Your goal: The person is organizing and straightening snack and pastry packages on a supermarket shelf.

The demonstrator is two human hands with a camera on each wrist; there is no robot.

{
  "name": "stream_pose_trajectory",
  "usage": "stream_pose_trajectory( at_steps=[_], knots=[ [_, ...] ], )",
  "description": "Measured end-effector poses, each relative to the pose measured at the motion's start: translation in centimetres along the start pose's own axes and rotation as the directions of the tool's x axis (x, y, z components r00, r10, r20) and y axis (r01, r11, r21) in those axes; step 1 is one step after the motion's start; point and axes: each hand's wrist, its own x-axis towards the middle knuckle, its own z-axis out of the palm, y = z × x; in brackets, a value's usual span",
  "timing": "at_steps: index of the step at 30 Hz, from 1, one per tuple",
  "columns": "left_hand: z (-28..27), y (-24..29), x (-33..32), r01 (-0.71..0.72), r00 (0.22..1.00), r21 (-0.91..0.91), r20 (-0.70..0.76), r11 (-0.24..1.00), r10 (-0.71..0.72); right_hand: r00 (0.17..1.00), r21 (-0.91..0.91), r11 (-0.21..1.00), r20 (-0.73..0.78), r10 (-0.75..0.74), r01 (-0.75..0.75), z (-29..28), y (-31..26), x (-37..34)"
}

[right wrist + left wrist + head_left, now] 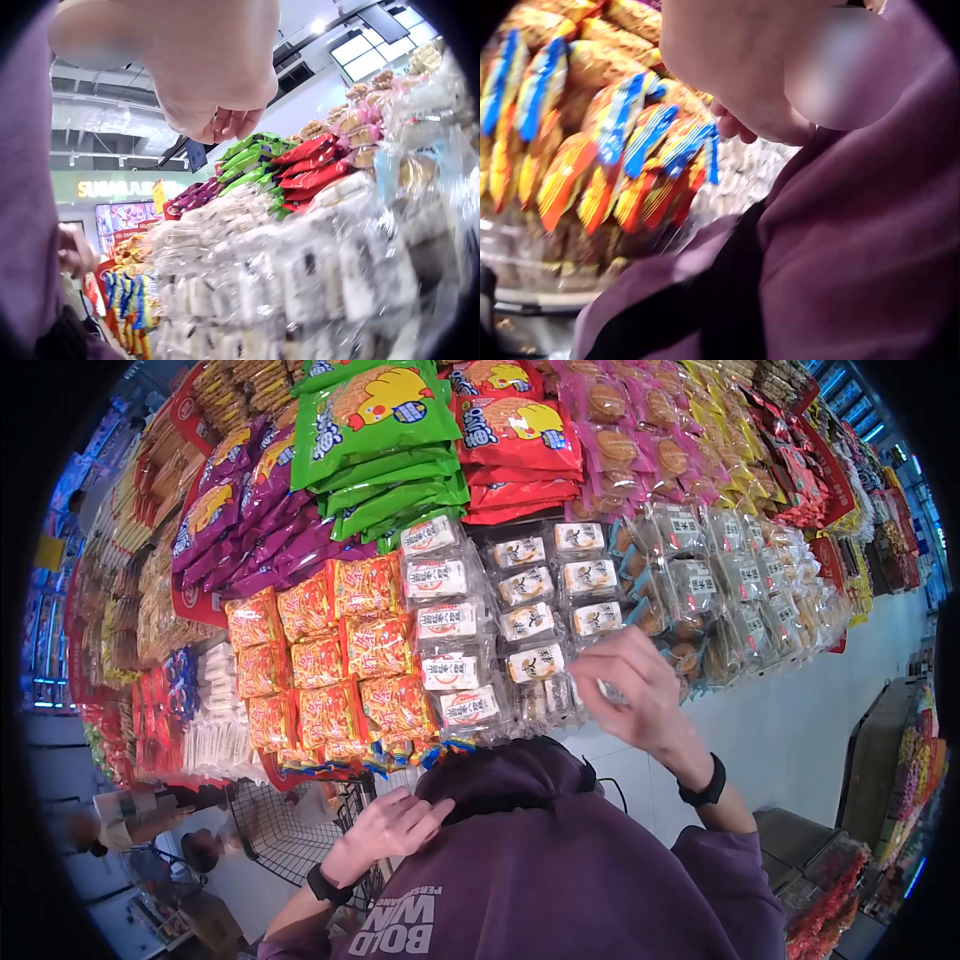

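Glossy clear-plastic packets with white rectangular labels point(530, 622) lay in tight rows, between crinkled red-and-yellow foil bags point(320, 662) and see-through packs with grey labels point(695, 586). The right hand point(640, 690), its fingers loosely curved into a rounded ring, hovered near the packets; the left hand point(388, 826), loosely bent, was beside the soft purple cloth hood point(510, 772).

Item: my left hand point(731, 60), cut off by the upper edge of the left wrist view, most of its fingers hidden behind it; my right hand point(214, 64), likewise cropped, its thumb side blurred. Item: white-labelled packets point(534, 663), some hidden behind that right hand, finer print too small to read. Item: wire cart point(275, 830), partly hidden by my left forearm point(298, 912); green bags point(372, 430), cropped at top.
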Motion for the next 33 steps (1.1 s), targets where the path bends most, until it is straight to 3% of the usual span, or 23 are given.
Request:
stream_pose_trajectory(
  at_steps=[4, 6, 8, 11, 14, 15, 18, 19, 21, 22, 24, 25, 26, 27, 28, 30, 32, 33],
  knots=[
    [6.7, -0.7, -6.8, 0.290, 0.957, -0.155, 0.065, 0.944, -0.283, 1.000, 0.285, 0.958, 0.021, 0.008, -0.013, 2.5, -1.9, -3.1],
    [9.0, -0.2, -10.4, 0.540, 0.840, -0.164, 0.046, 0.826, -0.540, 0.995, 0.367, 0.930, 0.080, -0.054, 0.021, 3.3, -2.4, -4.6],
    [10.9, -0.1, -14.2, 0.732, 0.681, -0.076, 0.117, 0.677, -0.723, 0.988, 0.428, 0.903, 0.126, -0.086, 0.024, 3.5, -2.3, -5.4],
    [11.0, 0.8, -14.2, 0.895, 0.445, 0.014, 0.041, 0.446, -0.895, 0.979, 0.478, 0.878, 0.190, -0.079, -0.022, 3.3, -1.8, -6.4],
    [13.7, 1.5, -14.9, 0.959, 0.283, 0.018, -0.117, 0.283, -0.952, 0.987, 0.478, 0.878, 0.151, -0.052, -0.027, 3.3, -1.3, -6.7],
    [15.7, 1.5, -16.9, 0.938, 0.344, 0.106, -0.162, 0.331, -0.925, 0.987, 0.480, 0.877, 0.150, -0.049, -0.029, 3.3, -1.1, -6.8],
    [19.4, 0.8, -19.4, 0.992, -0.056, -0.097, 0.222, -0.079, -0.973, 0.987, 0.479, 0.877, 0.152, -0.046, -0.033, 3.2, -0.8, -7.0],
    [21.8, 0.2, -22.0, 0.966, -0.080, -0.229, 0.179, -0.120, -0.981, 0.987, 0.477, 0.878, 0.153, -0.049, -0.030, 3.2, -0.8, -7.0],
    [21.5, 0.0, -21.0, 0.921, -0.126, -0.344, 0.185, -0.184, -0.975, 0.988, 0.482, 0.876, 0.144, -0.054, -0.022, 3.2, -0.7, -7.1],
    [20.8, 0.0, -19.6, 0.890, -0.142, -0.406, 0.186, -0.208, -0.972, 0.990, 0.484, 0.875, 0.131, -0.059, -0.012, 3.2, -0.7, -7.2],
    [18.7, 0.1, -17.2, 0.951, -0.074, -0.291, 0.117, -0.105, -0.990, 0.989, 0.483, 0.875, 0.138, -0.050, -0.023, 3.3, -0.8, -7.1],
    [20.7, -0.9, -20.6, 0.963, -0.058, -0.255, 0.132, -0.091, -0.990, 0.988, 0.482, 0.876, 0.151, -0.045, -0.034, 3.3, -1.1, -7.0],
    [22.1, -1.7, -22.7, 0.991, 0.076, -0.114, 0.052, 0.070, -0.996, 0.986, 0.471, 0.881, 0.162, -0.039, -0.043, 3.3, -1.3, -6.9],
    [19.0, -0.8, -19.2, 0.994, 0.095, -0.052, 0.063, 0.092, -0.993, 0.986, 0.476, 0.878, 0.163, -0.031, -0.051, 3.3, -1.7, -6.8],
    [19.6, -1.1, -20.2, 0.988, 0.141, -0.074, 0.069, 0.136, -0.988, 0.986, 0.479, 0.876, 0.165, -0.022, -0.061, 3.6, -2.1, -6.8],
    [21.2, -2.0, -21.5, 0.997, 0.070, -0.032, 0.134, 0.066, -0.989, 0.984, 0.474, 0.880, 0.164, -0.064, -0.022, 4.2, -2.6, -6.8],
    [20.9, -1.5, -19.9, 0.922, 0.381, -0.003, -0.180, 0.388, -0.907, 0.977, 0.454, 0.890, 0.205, -0.062, -0.039, 4.8, -3.6, -6.8],
    [21.5, -1.4, -20.1, 0.936, 0.341, -0.006, -0.229, 0.352, -0.912, 0.978, 0.455, 0.889, 0.201, -0.051, -0.047, 4.8, -4.1, -6.8]
  ],
)
